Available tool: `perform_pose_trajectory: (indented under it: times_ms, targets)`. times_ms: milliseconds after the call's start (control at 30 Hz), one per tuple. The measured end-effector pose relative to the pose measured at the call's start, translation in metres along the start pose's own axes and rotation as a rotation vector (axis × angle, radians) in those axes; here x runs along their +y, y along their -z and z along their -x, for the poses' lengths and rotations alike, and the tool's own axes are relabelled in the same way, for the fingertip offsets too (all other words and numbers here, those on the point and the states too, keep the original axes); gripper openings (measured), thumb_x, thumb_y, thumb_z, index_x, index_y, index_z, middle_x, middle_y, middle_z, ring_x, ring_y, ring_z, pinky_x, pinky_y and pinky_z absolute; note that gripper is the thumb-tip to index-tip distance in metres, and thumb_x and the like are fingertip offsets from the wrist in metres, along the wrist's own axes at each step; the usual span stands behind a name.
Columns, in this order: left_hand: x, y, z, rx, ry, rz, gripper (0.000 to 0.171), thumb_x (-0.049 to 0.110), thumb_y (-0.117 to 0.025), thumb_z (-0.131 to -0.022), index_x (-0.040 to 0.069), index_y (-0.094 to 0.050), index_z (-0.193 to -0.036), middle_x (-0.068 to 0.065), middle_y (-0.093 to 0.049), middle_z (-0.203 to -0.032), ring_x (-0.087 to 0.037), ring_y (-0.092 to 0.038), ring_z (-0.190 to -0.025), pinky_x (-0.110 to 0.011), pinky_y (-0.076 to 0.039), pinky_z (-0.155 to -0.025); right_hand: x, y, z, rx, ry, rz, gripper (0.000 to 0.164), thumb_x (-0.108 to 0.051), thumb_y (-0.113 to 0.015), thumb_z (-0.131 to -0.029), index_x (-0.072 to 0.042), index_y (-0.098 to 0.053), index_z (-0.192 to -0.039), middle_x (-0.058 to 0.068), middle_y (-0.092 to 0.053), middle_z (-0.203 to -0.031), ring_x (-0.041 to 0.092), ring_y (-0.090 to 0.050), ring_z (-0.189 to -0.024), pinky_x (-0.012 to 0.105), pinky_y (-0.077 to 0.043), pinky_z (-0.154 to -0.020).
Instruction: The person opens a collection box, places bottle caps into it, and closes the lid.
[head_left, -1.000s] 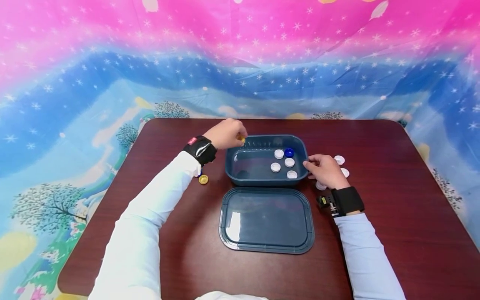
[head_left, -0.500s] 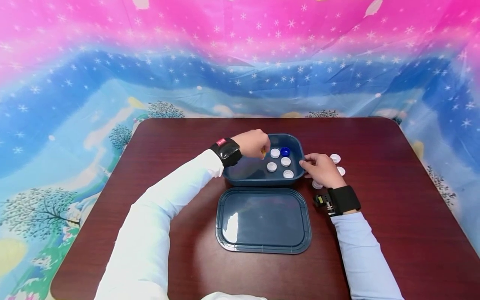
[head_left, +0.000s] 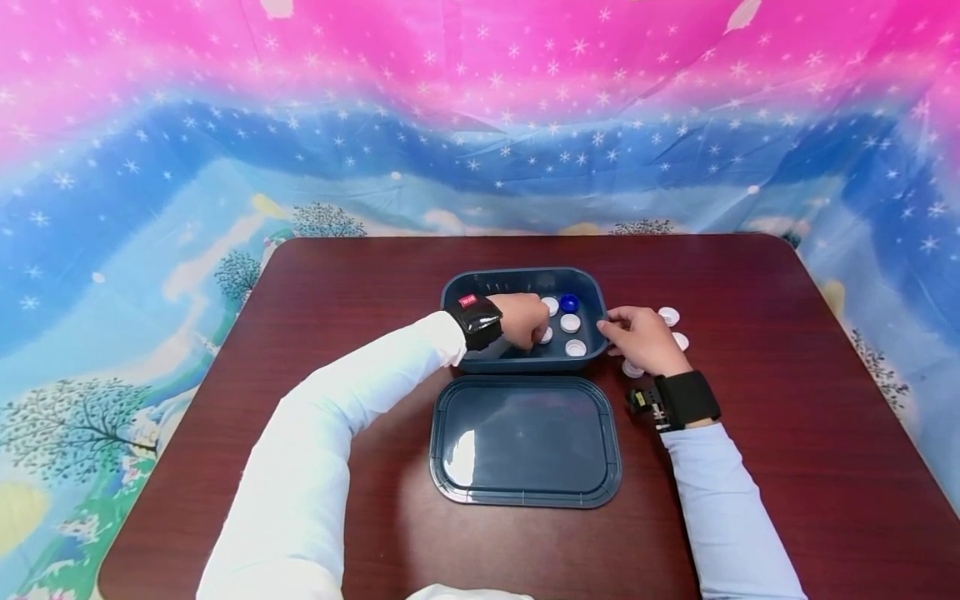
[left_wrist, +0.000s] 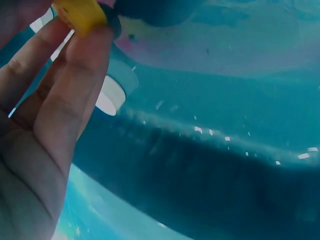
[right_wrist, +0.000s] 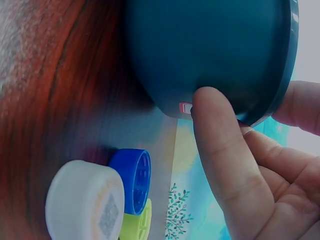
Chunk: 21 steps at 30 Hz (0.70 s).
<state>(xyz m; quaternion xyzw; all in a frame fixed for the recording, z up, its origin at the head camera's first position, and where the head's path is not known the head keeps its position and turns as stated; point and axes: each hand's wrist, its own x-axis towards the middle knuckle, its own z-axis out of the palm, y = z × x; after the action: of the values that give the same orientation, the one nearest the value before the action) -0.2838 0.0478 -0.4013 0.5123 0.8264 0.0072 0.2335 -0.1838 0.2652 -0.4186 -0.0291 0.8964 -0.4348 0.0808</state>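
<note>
My left hand (head_left: 522, 320) reaches down into the dark blue-grey plastic box (head_left: 525, 364). In the left wrist view it pinches a yellow bottle cap (left_wrist: 85, 16) between thumb and fingertips, low over the box floor. White caps (head_left: 570, 323) and one blue cap (head_left: 570, 303) lie in the right part of the box, beside that hand. My right hand (head_left: 645, 340) grips the box's right end, thumb at the rim and a finger (right_wrist: 217, 135) pressed on the outer wall. In front of the box lies its flat lid (head_left: 525, 442).
On the table to the right, white caps (head_left: 669, 316) lie around my right hand. The right wrist view shows a white cap (right_wrist: 82, 200), a blue cap (right_wrist: 132, 180) and a lime cap (right_wrist: 137, 222) close together. A patterned cloth (head_left: 480, 192) hangs behind the table.
My left hand has carried the yellow cap from the box's left rim rightward and down among the caps inside. The left sleeve now covers the caps at the table's left. My right hand stays at the box.
</note>
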Motion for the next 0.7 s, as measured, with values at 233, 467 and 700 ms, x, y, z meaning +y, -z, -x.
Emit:
perform_pose_trajectory:
  times_ms: [233, 467, 700]
  targets:
    - [0.013, 0.0, -0.007, 0.056, -0.02, -0.055, 0.039, 0.003, -0.068, -0.082, 0.017, -0.046, -0.053, 0.006, -0.031, -0.055, -0.01, -0.028, -0.057, -0.023, -0.023, -0.052, 0.0, 0.001, -0.001, -0.002, -0.012, 0.002, 0.045, -0.023, -0.053, -0.102, 0.009, -0.049, -0.134, 0.028, -0.062, -0.113, 0.032, -0.069, -0.088, 0.043, -0.055, -0.081]
    - [0.023, -0.003, -0.021, 0.03, -0.047, -0.106, 0.016, 0.006, -0.069, -0.087, 0.012, -0.071, -0.072, 0.004, -0.053, -0.063, -0.012, -0.045, -0.061, -0.021, -0.033, -0.054, 0.002, 0.001, -0.001, -0.003, -0.005, 0.005, 0.044, -0.022, -0.053, -0.102, 0.008, -0.05, -0.134, 0.028, -0.062, -0.115, 0.032, -0.069, -0.087, 0.044, -0.056, -0.08]
    - [0.027, -0.01, -0.03, 0.029, -0.099, -0.142, 0.015, 0.004, -0.06, -0.092, 0.011, -0.073, -0.088, 0.001, -0.059, -0.073, -0.013, -0.05, -0.066, -0.022, -0.037, -0.057, 0.003, 0.001, -0.001, 0.001, -0.005, -0.004, 0.043, -0.022, -0.053, -0.102, 0.008, -0.051, -0.133, 0.027, -0.062, -0.113, 0.032, -0.07, -0.086, 0.044, -0.056, -0.08]
